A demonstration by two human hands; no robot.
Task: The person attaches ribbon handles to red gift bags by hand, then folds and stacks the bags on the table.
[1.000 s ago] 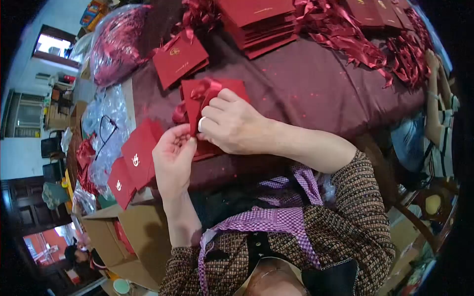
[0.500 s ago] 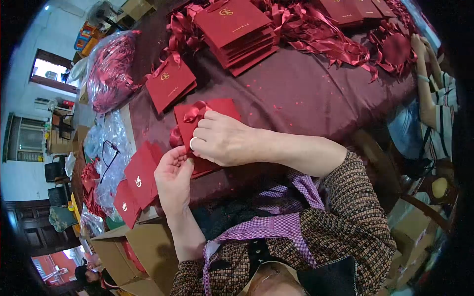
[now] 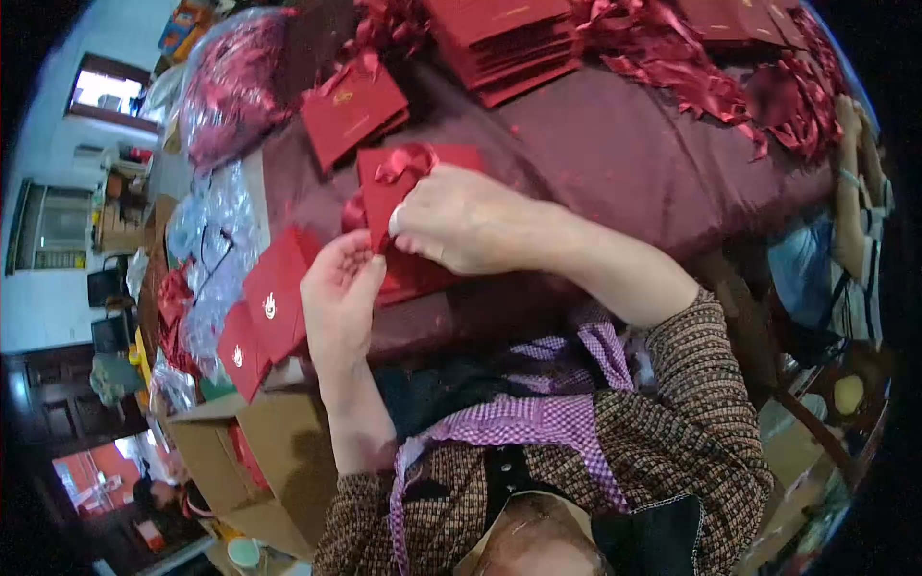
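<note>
A red bag (image 3: 381, 187) lies on the dark red tablecloth in front of me, a shiny red ribbon (image 3: 405, 163) looped at its upper part. My left hand (image 3: 343, 288) pinches the bag's near left edge between thumb and fingers. Close beside it, my right hand (image 3: 449, 219) is closed at the same edge, its fingertips mostly hidden, with a white ring-like band on one finger. What the right fingers grip cannot be made out. More red pieces with white logos (image 3: 274, 298) lie left of my left hand.
Beyond are a small red bag (image 3: 353, 115), a tall stack of red bags (image 3: 509, 48) and heaps of ribbon (image 3: 663, 72). Clear plastic (image 3: 206, 278) and an open cardboard box (image 3: 279, 461) are at the left. Another person's arm (image 3: 850, 192) is at the right edge.
The whole view has shifted back and forth with the head. Both hands stay together at the bag's edge, with the same hold.
</note>
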